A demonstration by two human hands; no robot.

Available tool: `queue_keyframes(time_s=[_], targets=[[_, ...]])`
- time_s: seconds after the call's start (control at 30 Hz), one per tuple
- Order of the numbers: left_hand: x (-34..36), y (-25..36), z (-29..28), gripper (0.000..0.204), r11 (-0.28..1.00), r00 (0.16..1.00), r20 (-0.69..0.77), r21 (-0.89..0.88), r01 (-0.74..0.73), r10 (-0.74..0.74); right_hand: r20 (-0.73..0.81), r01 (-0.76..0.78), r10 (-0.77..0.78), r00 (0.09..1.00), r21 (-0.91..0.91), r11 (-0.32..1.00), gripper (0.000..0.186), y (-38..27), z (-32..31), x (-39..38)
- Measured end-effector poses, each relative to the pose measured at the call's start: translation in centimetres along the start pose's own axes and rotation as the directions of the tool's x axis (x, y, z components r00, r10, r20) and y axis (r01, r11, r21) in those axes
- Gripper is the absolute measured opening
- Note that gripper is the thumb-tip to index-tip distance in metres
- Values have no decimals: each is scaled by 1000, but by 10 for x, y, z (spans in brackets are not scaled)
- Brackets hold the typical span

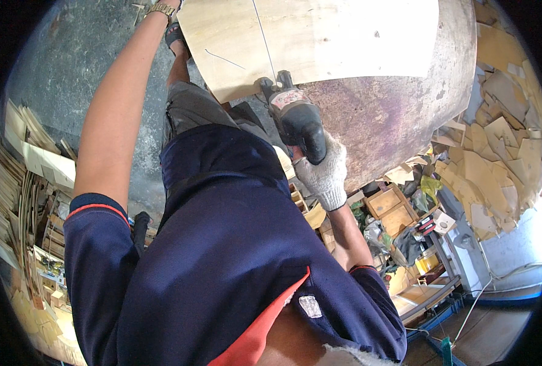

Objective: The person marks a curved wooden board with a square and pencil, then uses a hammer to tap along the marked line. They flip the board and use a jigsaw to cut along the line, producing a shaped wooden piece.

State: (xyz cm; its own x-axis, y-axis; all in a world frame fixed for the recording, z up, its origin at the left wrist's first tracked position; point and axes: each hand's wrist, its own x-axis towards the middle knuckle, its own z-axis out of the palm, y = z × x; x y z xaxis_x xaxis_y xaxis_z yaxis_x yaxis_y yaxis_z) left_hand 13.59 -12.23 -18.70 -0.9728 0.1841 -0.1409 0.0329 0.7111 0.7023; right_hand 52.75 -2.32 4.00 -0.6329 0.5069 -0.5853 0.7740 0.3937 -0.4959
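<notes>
My right hand (324, 174), in a white knitted glove, is closed around the black handle of a jigsaw (304, 122). The jigsaw's forked base sits at the near edge of a pale plywood sheet (338, 43), where a dark drawn line meets that edge. A second short line is marked on the sheet to the left. At the top edge of the picture my left hand (172, 3) is by the sheet's left corner, a gold watch (161, 8) on its wrist. Most of that hand is cut off, so its fingers do not show.
Under the sheet lies a large worn board (380, 122) with a curved look. Wood offcuts (496, 152) are heaped at the right. Below them are a wooden box (393, 207), bags and tools. Stacked thin boards (24, 195) stand at the left on the grey floor (69, 79).
</notes>
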Motion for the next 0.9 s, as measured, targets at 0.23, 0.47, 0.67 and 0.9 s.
queue_keyframes(time_s=[0.23,0.47,0.67,0.9], targets=[[1,1,-2,77,996,1000,11,83,28,-29,6,8,-8,1000,-3,1000,25,-3,-2,2],[-3,5,-4,78,999,1000,-15,44,11,-11,5,15,-15,1000,5,1000,22,-4,-2,4],[-4,2,-5,78,999,1000,2,-43,-8,9,4,5,-5,1000,-8,1000,23,-4,-2,4],[-3,6,-5,78,999,1000,-5,-18,30,-30,6,3,-3,1000,-16,1000,25,-3,-2,6]])
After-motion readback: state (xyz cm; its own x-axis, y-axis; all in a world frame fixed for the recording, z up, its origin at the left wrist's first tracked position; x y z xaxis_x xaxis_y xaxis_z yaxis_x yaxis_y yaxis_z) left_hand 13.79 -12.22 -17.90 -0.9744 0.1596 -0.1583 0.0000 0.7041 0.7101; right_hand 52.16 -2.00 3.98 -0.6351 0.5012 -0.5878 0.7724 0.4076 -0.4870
